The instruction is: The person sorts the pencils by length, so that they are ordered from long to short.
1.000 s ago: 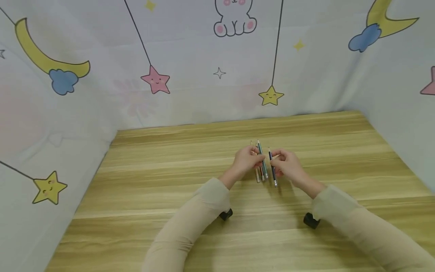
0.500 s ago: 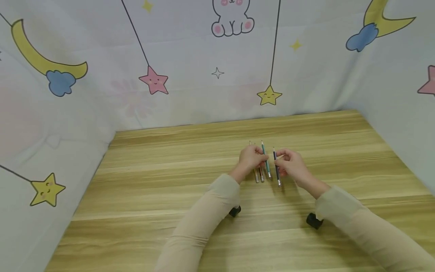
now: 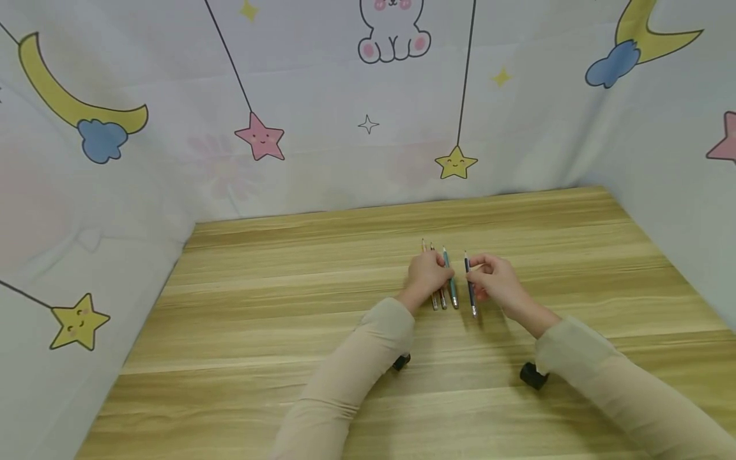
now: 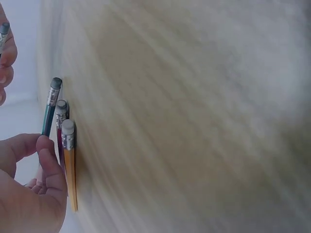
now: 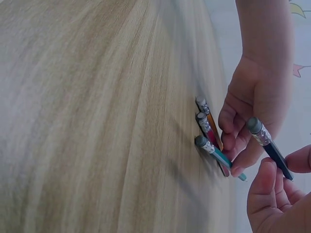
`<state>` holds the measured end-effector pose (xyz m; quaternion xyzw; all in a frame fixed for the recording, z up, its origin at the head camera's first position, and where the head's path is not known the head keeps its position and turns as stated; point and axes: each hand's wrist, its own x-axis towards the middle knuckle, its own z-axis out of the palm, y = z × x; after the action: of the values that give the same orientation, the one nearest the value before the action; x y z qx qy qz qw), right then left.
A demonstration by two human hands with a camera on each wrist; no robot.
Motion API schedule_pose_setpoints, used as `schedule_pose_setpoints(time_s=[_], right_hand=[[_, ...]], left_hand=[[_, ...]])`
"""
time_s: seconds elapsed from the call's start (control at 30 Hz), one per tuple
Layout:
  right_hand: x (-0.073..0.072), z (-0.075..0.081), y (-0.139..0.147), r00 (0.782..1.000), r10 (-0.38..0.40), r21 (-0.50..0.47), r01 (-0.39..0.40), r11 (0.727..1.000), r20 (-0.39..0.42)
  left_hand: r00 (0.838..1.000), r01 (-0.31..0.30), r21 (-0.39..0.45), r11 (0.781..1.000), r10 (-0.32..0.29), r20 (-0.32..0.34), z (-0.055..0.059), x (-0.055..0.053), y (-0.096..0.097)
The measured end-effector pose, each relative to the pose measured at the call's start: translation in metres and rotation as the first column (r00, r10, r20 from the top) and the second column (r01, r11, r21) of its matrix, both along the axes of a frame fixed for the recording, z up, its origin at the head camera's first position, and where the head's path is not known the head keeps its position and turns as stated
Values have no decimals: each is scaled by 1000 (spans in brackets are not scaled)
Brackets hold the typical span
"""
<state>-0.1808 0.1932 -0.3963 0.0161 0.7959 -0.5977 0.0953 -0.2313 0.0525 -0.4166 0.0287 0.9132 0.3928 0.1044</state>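
Note:
Between thumb and fingers, my left hand (image 3: 428,273) pinches a teal pencil (image 3: 453,294), its eraser end toward me. A yellow pencil (image 4: 71,174) and a red pencil (image 5: 209,132) lie side by side on the table just left of it, partly covered by that hand in the head view. My right hand (image 3: 496,281) pinches a dark blue pencil (image 3: 471,297) by its middle, a short way right of the teal one. In the right wrist view the dark blue pencil is raised off the tabletop. All the pencils point roughly away from me.
The wood-grain table (image 3: 259,306) reaches back to a white printed cloth (image 3: 322,128), which also hangs along both sides. Black wrist cameras (image 3: 533,375) sit under both sleeves, low over the table.
My left hand has moved right, parting the teal pencil from the yellow and red ones, then bringing it slightly lower. My right hand has shifted a little right with the dark blue pencil.

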Motion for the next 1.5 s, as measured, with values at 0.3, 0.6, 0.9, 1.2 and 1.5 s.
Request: schedule_pose_setpoints(time_s=[0.3, 0.6, 0.9, 1.2, 1.5], right_hand=[[1, 0, 1, 1000, 9, -2, -9, 1000, -1], [2, -1, 2, 1000, 18, -6, -18, 1000, -4], [2, -2, 3, 1000, 11, 0, -11, 1000, 4], [-4, -3, 6, 1000, 12, 28, -12, 1000, 0], [-23, -9, 12, 999, 44, 82, -45, 996, 17]], left_hand=[[996, 51, -101, 994, -58, -65, -5, -2, 4], [986, 94, -241, 966, -124, -111, -4, 4, 8], [983, 101, -344, 933, -148, -111, -4, 4, 9], [983, 101, -397, 912, -153, -101, -6, 0, 6], [974, 122, -409, 904, -188, -125, -3, 2, 7]])
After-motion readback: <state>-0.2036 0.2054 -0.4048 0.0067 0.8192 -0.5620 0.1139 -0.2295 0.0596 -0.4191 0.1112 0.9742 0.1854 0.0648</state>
